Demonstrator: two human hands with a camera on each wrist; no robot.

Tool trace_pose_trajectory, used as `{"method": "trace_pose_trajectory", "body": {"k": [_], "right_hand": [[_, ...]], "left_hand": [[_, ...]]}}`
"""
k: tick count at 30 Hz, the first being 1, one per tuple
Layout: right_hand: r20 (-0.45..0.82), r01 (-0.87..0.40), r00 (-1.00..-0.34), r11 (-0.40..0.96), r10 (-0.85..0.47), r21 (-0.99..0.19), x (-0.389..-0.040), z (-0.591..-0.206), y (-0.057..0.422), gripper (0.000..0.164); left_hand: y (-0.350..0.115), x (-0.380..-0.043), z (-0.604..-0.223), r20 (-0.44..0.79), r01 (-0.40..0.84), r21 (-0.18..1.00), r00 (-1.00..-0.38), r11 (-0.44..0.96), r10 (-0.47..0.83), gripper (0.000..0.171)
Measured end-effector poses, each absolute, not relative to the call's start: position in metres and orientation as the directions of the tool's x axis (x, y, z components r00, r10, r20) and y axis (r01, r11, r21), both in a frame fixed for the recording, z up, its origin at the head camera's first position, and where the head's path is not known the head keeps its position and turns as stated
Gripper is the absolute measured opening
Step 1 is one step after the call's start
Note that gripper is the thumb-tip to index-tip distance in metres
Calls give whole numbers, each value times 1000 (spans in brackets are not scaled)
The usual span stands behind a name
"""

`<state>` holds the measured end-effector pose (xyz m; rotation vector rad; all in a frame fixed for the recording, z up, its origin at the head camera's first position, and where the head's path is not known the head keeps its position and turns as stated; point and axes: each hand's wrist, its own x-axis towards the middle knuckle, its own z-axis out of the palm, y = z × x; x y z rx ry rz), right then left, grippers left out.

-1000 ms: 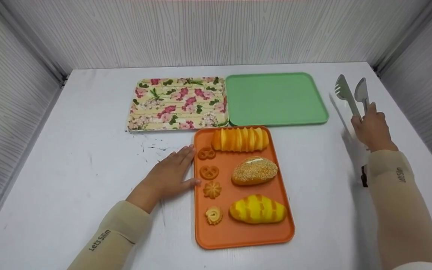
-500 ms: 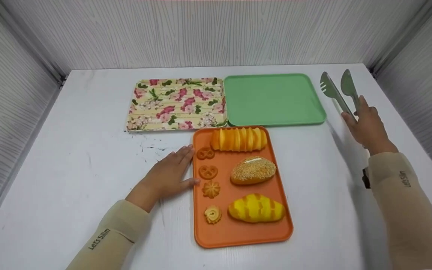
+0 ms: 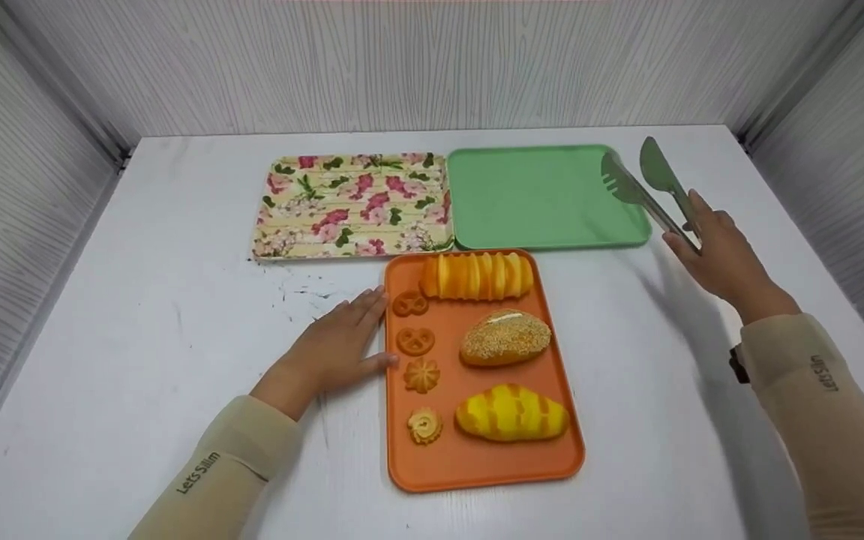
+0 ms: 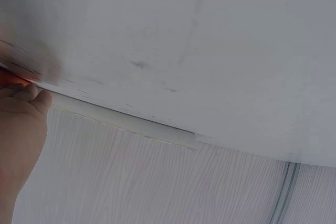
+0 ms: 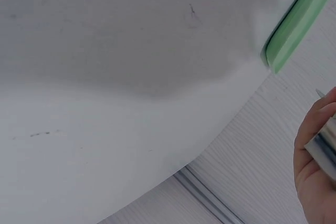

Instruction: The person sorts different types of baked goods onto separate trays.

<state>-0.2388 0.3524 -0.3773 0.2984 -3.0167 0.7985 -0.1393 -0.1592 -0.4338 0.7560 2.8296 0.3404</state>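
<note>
Your right hand [image 3: 726, 255] grips parted serving tongs [image 3: 655, 166] above the right edge of the far green tray [image 3: 529, 199]; your outstretched left hand [image 3: 331, 351] rests at the left rim of the near orange tray [image 3: 484, 469]. Carried low, the tongs could snag, shoving the green tray.

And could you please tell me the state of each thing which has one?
Serving tongs: open, tips apart.
Right hand: gripping the tongs.
Orange tray: face up, loaded with breads, pretzels and cookies.
Left hand: fingers extended, at orange tray's edge.
Green tray: face up.
Floral tray: face up.
</note>
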Motion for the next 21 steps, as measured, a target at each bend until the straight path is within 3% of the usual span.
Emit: {"method": "trace_pose_trajectory", "body": {"k": [8,14,21], "right_hand": [[98,-308,-949,812,-300,-496,-232,-374,336,71],[54,-355,-923,785,-382,-507,-225,-370,321,68],[62,-479,-848,711,-527,-515,-223,-371,310,67]], "left_hand": [[-160,-140,-435,-118,476,260,-848,840,517,88],[-159,-140,-435,-116,475,258,-849,841,515,88],[-159,-139,-434,-118,469,262,-852,843,511,88]]}}
